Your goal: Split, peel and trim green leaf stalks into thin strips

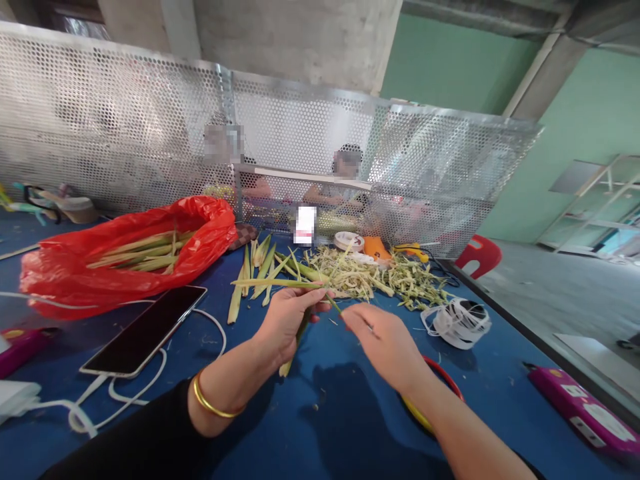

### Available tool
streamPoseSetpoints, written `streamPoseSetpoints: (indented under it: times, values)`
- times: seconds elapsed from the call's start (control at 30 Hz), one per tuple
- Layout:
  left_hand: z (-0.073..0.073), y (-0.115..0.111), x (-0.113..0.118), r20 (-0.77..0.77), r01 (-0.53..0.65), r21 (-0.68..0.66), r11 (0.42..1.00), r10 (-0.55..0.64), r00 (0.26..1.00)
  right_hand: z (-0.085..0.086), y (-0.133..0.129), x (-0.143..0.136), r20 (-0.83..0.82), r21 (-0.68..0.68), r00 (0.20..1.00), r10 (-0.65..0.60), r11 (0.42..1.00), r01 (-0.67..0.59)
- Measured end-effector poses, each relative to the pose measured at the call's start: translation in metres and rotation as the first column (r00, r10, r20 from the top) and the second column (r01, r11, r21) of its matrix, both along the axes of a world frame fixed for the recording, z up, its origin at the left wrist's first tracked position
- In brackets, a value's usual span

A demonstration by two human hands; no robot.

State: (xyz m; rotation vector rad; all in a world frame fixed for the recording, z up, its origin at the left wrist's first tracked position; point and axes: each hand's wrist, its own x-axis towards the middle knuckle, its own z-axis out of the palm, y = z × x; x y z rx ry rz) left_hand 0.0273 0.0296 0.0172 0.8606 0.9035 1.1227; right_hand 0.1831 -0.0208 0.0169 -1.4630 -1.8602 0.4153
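My left hand [290, 319], with a gold bangle at the wrist, is closed on a long green leaf strip [273, 283] over the blue table. The strip's pale end points left, and a further leaf piece [285, 368] hangs below the palm. My right hand [383, 341] pinches the narrow end of the strip, just right of my left fingers. Cut leaf pieces [257, 267] lie behind my left hand. Beyond both hands sits a pile of shredded leaf scraps [350, 273]. Under my right forearm, a red and yellow curved object [417, 410] is mostly hidden.
A red plastic bag [60, 257] holding leaves and a phone [145, 330] with white cables lie left. A tape roll [349, 241], a white strap coil [461, 325] and a purple box [583, 407] stand right. People sit behind the perforated metal screen [300, 127].
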Motion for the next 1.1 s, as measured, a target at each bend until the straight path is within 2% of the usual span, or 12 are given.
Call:
streamPoseSetpoints:
  times: [0.07,0.13,0.2,0.27,0.47,0.53,0.6,0.7,0.77,0.9,0.97,1.1]
  values:
    - [0.002,-0.001,-0.001,-0.010,0.083,-0.014,0.996,-0.083,0.997,0.000,0.008,0.008,-0.398,-0.154,0.916,-0.052,0.988,-0.011]
    - [0.002,-0.003,-0.001,-0.033,0.157,-0.019,0.987,-0.158,0.987,-0.002,0.014,0.012,-0.682,-0.233,0.722,-0.116,0.970,-0.064]
    - [0.001,-0.007,0.001,-0.086,0.224,0.006,0.975,-0.223,0.971,-0.007,0.018,0.011,-0.821,-0.242,0.558,-0.118,0.958,-0.153]
    - [-0.002,-0.010,0.003,-0.167,0.262,0.052,0.964,-0.250,0.954,-0.011,0.019,0.006,-0.865,-0.225,0.492,-0.096,0.952,-0.210]
    - [-0.004,-0.013,0.010,-0.312,0.235,0.045,0.971,-0.210,0.927,-0.018,0.019,-0.001,-0.815,-0.165,0.565,-0.132,0.986,-0.008]
    - [-0.001,-0.012,0.009,-0.338,0.213,0.037,0.976,-0.188,0.922,-0.014,0.017,0.003,-0.714,-0.231,0.682,-0.159,0.973,-0.015]
    - [0.003,-0.012,0.006,-0.366,0.199,0.032,0.979,-0.174,0.914,-0.004,0.012,0.008,-0.464,-0.264,0.873,-0.152,0.964,0.028]
    - [0.007,-0.014,0.004,-0.414,0.252,0.060,0.966,-0.205,0.887,0.011,0.002,0.012,-0.137,0.066,0.972,-0.189,0.978,0.199]
    - [0.008,-0.017,0.006,-0.466,0.332,0.074,0.940,-0.261,0.845,0.017,-0.002,0.009,-0.077,0.176,0.990,-0.114,0.976,0.126]
    - [0.004,-0.027,0.013,-0.546,0.459,0.073,0.885,-0.350,0.761,0.012,0.003,0.000,-0.207,-0.017,0.972,0.115,0.993,-0.121]
    - [0.002,-0.030,0.016,-0.539,0.481,0.075,0.874,-0.370,0.756,0.007,0.007,-0.002,-0.401,-0.153,0.913,0.074,0.977,-0.146]
    - [-0.004,-0.027,0.015,-0.515,0.486,0.095,0.869,-0.376,0.771,-0.001,0.012,-0.003,-0.711,-0.283,0.695,-0.108,0.948,-0.142]
